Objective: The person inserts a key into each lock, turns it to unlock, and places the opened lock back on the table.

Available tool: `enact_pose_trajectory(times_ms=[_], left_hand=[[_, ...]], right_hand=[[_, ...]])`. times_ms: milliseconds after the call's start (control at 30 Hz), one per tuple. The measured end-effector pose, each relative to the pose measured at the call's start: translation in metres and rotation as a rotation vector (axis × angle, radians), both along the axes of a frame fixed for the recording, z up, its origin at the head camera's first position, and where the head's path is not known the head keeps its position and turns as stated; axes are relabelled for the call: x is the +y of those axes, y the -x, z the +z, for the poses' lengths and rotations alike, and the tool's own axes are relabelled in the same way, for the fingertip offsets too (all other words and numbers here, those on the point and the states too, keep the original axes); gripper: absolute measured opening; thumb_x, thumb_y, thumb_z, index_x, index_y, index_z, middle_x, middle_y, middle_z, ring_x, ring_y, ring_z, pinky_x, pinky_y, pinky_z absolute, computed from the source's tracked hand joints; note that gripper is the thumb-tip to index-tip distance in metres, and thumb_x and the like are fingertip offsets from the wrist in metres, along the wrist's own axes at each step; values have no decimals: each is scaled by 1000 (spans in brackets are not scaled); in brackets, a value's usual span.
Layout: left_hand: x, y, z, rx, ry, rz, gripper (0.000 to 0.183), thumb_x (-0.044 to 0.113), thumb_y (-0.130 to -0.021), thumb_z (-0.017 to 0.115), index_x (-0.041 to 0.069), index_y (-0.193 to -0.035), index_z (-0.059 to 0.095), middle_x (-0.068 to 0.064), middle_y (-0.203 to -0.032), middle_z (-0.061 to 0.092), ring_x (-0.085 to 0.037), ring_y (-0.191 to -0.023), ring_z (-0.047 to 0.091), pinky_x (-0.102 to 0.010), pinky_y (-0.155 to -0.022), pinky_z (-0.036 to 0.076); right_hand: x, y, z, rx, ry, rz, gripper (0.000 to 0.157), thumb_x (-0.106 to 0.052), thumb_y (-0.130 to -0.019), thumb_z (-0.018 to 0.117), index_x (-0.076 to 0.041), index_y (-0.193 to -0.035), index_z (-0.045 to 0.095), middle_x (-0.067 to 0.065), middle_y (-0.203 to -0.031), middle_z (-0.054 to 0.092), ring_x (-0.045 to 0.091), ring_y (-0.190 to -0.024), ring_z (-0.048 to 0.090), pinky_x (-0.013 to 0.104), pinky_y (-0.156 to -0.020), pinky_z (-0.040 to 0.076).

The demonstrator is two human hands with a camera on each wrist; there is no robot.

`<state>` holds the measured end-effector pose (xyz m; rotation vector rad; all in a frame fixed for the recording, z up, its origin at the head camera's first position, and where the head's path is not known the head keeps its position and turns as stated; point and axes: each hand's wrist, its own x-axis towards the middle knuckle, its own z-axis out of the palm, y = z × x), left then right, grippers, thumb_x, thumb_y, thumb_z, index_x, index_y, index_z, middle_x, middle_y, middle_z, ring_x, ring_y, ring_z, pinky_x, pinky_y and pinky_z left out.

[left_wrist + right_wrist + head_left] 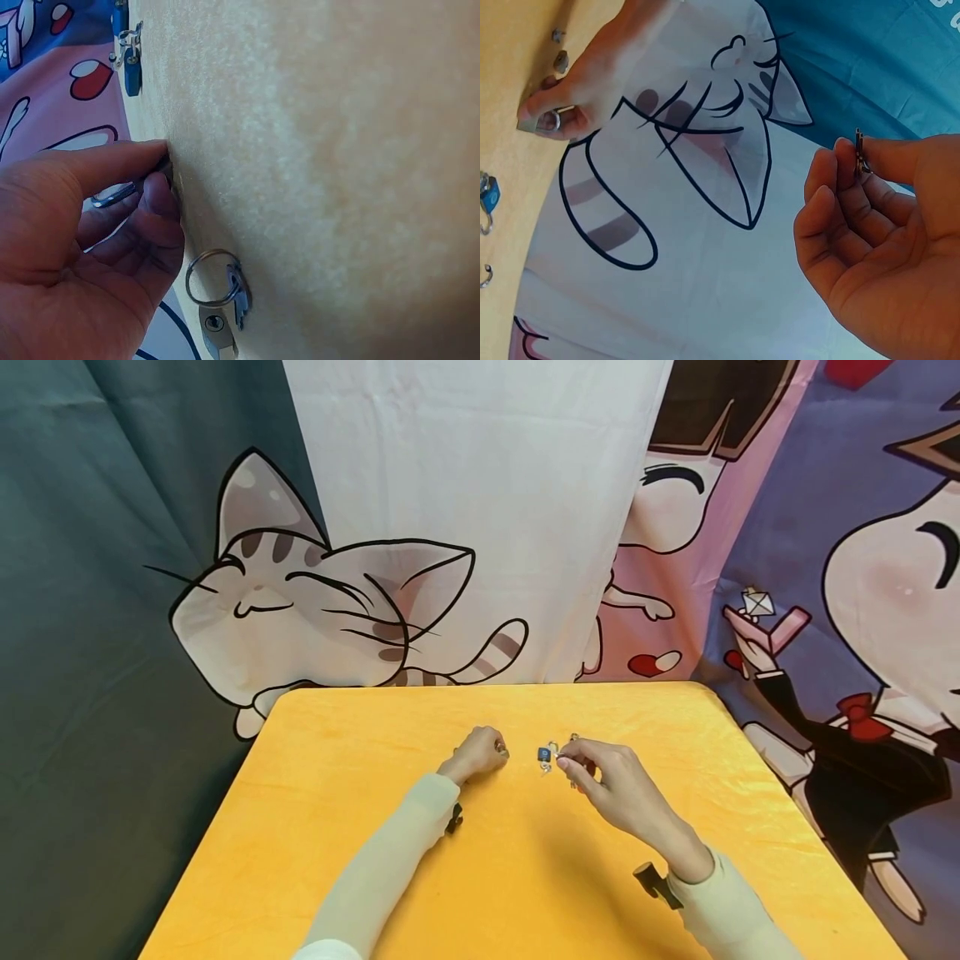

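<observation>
Near the middle of the table, my left hand (480,755) pinches a small metal padlock against the cloth; its curved shackle (553,120) shows between the fingers, while most of its body is covered. My right hand (617,783) is raised above the table to the right. Its thumb and fingertips pinch a thin, small key (859,154), seen nearly edge-on. A blue padlock (543,754) lies between the two hands, with small metal pieces beside it. Close to my left hand lie a brass-grey padlock (214,324), showing its keyhole, and a key ring (189,279) with small keys.
A yellow cloth covers the table (337,827). More metal pieces lie partly hidden beneath my right hand. Behind the table hangs a curtain (480,460) printed with a cartoon cat and figures. Each wrist wears a small dark mount (658,885).
</observation>
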<state>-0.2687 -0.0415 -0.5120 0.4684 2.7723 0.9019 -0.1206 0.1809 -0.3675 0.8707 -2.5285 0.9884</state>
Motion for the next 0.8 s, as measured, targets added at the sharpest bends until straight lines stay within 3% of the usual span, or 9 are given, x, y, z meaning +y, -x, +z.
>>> enact_pose_trajectory(times_ms=[200,400,633,800], left_hand=[[1,-1,1,19,-3,-13,24,20,-96,62,14,-73,62,1,-68,52,-14,-60,38,-31,-61,33],[0,-3,7,6,-95,8,27,16,-92,65,17,-68,54,2,-70,55,-11,-59,38,-29,-64,34],[0,-3,18,94,-176,-48,26,14,-92,64,16,-70,52,3,-66,49,-8,-57,33,-22,-60,33],[1,-9,31,161,-197,-77,28,13,-92,62,15,-67,50,4,-63,46,-7,-55,32,-20,-57,31]], right_hand=[[1,-1,1,7,-6,-4,7,-18,-97,62,-22,-93,66,-13,-66,53,1,-58,48,18,-48,40],[2,-1,5,42,-12,-14,6,-16,-96,63,-20,-94,67,-11,-65,56,0,-59,48,18,-50,40],[1,1,14,62,-15,-9,7,-15,-95,64,-17,-99,70,-9,-67,59,-4,-57,48,17,-48,39],[1,1,17,78,-18,-18,9,-14,-94,65,-16,-101,71,-16,-69,56,-4,-59,48,17,-49,39]])
